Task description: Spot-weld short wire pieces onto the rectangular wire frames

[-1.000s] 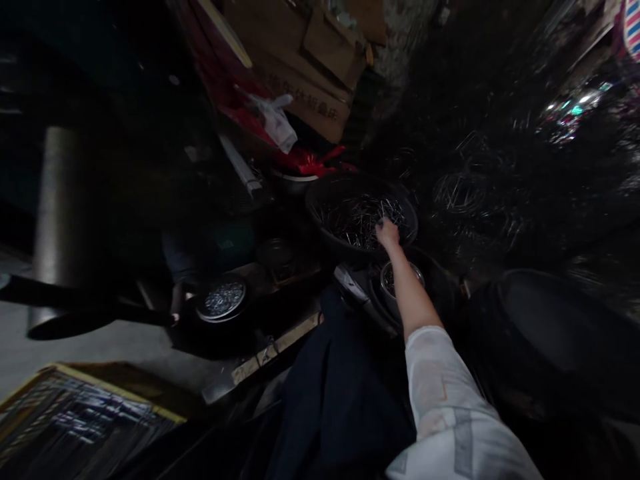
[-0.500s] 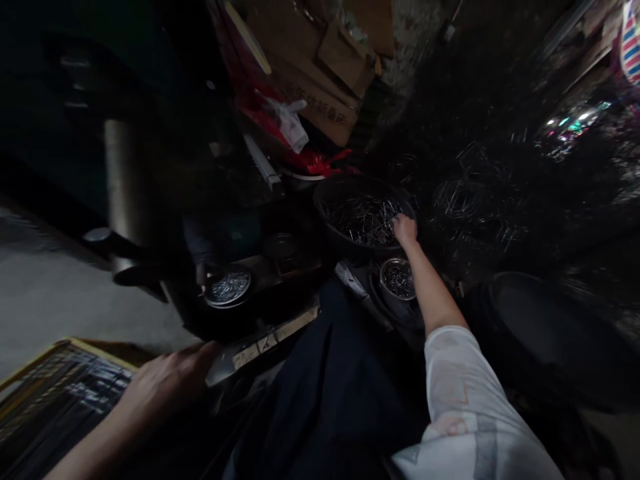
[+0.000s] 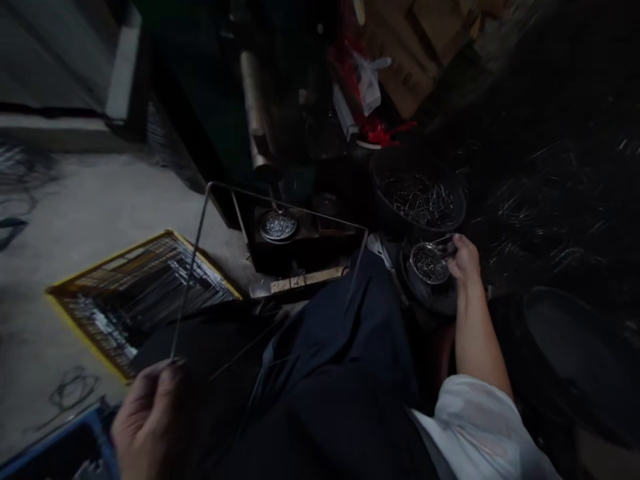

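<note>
My left hand (image 3: 150, 420) is closed on one end of a bent metal wire frame (image 3: 192, 263). The frame's thin rod reaches up and across above my dark-clothed lap. On the right, my right hand (image 3: 464, 259) pinches what looks like a thin wire piece (image 3: 442, 239), blurred and dim. That hand is beside a small round bowl (image 3: 413, 265) of small metal bits. Behind the bowl stands a large dark basin (image 3: 379, 193) heaped with thin metal wire pieces (image 3: 423, 200).
A machine with a metal cylinder (image 3: 255, 107) stands ahead, a dish of small shiny parts (image 3: 279, 227) below it. At left are a yellow-rimmed basket (image 3: 83, 330) of rods and a blue crate (image 3: 103, 433). Tangled wire (image 3: 540, 200) and a dark round container (image 3: 575, 347) lie right.
My right hand has left the large basin and come back beside the small bowl. My left hand now shows the wire frame raised in it. The view has swung left.
</note>
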`<act>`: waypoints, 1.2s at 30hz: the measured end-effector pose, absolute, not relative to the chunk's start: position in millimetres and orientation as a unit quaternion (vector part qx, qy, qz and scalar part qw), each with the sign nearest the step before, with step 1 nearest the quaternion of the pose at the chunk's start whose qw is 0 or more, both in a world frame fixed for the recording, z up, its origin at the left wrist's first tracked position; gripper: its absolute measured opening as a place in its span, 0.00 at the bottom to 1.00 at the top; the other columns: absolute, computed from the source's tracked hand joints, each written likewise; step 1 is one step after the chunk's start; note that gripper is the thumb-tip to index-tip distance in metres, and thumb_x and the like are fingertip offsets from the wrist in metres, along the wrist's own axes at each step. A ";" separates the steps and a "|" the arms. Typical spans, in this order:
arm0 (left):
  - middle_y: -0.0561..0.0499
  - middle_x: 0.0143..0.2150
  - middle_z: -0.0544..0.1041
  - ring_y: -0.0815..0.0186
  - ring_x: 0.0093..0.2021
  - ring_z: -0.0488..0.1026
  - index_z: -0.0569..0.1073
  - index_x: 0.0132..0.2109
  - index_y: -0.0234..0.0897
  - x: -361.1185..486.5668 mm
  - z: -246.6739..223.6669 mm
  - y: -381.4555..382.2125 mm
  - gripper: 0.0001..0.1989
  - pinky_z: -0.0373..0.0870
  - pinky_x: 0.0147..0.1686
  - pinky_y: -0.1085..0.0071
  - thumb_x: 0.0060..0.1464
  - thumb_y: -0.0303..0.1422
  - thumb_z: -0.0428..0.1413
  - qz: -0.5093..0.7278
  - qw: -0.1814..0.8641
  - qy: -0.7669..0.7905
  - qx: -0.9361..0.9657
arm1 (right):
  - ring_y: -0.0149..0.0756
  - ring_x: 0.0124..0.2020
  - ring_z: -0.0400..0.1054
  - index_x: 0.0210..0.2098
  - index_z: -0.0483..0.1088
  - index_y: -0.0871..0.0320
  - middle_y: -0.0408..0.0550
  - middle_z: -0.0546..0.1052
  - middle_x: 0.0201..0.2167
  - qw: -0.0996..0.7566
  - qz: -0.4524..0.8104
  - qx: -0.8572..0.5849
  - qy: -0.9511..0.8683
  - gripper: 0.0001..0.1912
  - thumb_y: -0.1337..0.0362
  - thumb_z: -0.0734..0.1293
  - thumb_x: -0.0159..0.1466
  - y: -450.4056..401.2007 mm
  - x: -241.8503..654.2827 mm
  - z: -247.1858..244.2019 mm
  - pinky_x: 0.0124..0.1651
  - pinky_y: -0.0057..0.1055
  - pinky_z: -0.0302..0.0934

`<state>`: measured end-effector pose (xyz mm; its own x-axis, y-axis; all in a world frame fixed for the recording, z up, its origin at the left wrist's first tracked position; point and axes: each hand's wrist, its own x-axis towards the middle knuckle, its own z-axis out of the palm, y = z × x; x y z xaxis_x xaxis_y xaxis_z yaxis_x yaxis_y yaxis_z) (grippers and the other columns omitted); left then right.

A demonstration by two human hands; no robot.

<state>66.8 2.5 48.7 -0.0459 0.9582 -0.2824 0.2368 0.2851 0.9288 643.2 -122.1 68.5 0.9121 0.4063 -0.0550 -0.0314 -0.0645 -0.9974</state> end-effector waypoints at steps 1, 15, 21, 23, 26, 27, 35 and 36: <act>0.58 0.29 0.72 0.69 0.26 0.70 0.71 0.43 0.44 66.7 44.3 -7.2 0.21 0.69 0.23 0.79 0.48 0.50 0.63 0.358 0.540 0.631 0.426 | 0.26 0.16 0.62 0.27 0.62 0.56 0.33 0.64 0.16 0.670 0.189 -0.705 -0.135 0.21 0.49 0.74 0.53 -121.6 631.9 67.2 0.21 0.23 0.64; 0.42 0.39 0.83 0.49 0.39 0.81 0.28 0.71 0.49 28.4 28.2 -25.3 0.51 0.76 0.31 0.64 0.58 0.42 0.60 0.219 0.780 0.453 0.372 | 0.32 0.26 0.75 0.35 0.68 0.58 0.42 0.76 0.28 0.481 0.203 -0.766 -0.375 0.20 0.48 0.72 0.58 -73.2 521.0 91.1 0.25 0.24 0.69; 0.43 0.36 0.83 0.52 0.36 0.82 0.33 0.71 0.53 45.9 28.8 -31.4 0.50 0.76 0.30 0.66 0.57 0.39 0.61 0.276 0.772 0.446 0.359 | 0.34 0.26 0.77 0.37 0.62 0.56 0.48 0.81 0.31 0.531 0.446 -0.634 -0.342 0.19 0.50 0.70 0.61 13.8 424.1 74.4 0.22 0.22 0.66; 0.44 0.35 0.83 0.52 0.35 0.81 0.34 0.71 0.53 50.8 30.2 -36.0 0.49 0.76 0.30 0.66 0.56 0.40 0.61 0.287 0.772 0.454 0.340 | 0.34 0.26 0.77 0.36 0.62 0.57 0.48 0.81 0.31 0.515 0.506 -0.613 -0.321 0.16 0.52 0.69 0.63 41.9 392.5 58.0 0.21 0.21 0.66; 0.44 0.35 0.83 0.53 0.35 0.81 0.34 0.71 0.53 58.8 31.1 -46.0 0.48 0.76 0.31 0.65 0.57 0.41 0.60 0.291 0.779 0.452 0.322 | 0.32 0.26 0.77 0.34 0.62 0.57 0.45 0.80 0.30 0.511 0.556 -0.595 -0.274 0.12 0.57 0.67 0.67 78.1 358.6 40.2 0.22 0.19 0.66; 0.44 0.35 0.83 0.53 0.35 0.81 0.34 0.71 0.54 62.3 30.5 -50.2 0.47 0.76 0.32 0.65 0.58 0.41 0.59 0.291 0.784 0.445 0.320 | 0.31 0.26 0.77 0.34 0.62 0.57 0.44 0.80 0.30 0.516 0.565 -0.590 -0.258 0.11 0.58 0.66 0.68 87.6 351.7 36.9 0.22 0.18 0.66; 0.50 0.32 0.82 0.57 0.33 0.80 0.36 0.71 0.51 99.0 16.7 -79.6 0.45 0.76 0.33 0.67 0.59 0.45 0.57 0.295 0.822 0.406 0.270 | 0.30 0.27 0.78 0.34 0.60 0.56 0.40 0.77 0.27 0.576 0.548 -0.585 -0.161 0.07 0.66 0.61 0.71 107.9 356.8 26.2 0.23 0.19 0.67; 0.49 0.34 0.83 0.57 0.33 0.80 0.37 0.71 0.51 101.2 14.5 -79.8 0.46 0.76 0.34 0.66 0.58 0.45 0.58 0.294 0.824 0.403 0.269 | 0.30 0.27 0.78 0.34 0.60 0.56 0.40 0.77 0.27 0.584 0.539 -0.587 -0.154 0.07 0.66 0.61 0.70 106.5 360.2 24.3 0.23 0.19 0.67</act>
<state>101.2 -79.8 14.5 0.5026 0.7007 -0.5064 -0.2673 0.6830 0.6798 360.2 106.5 24.3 0.3710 0.8102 -0.4538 -0.4488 -0.2714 -0.8514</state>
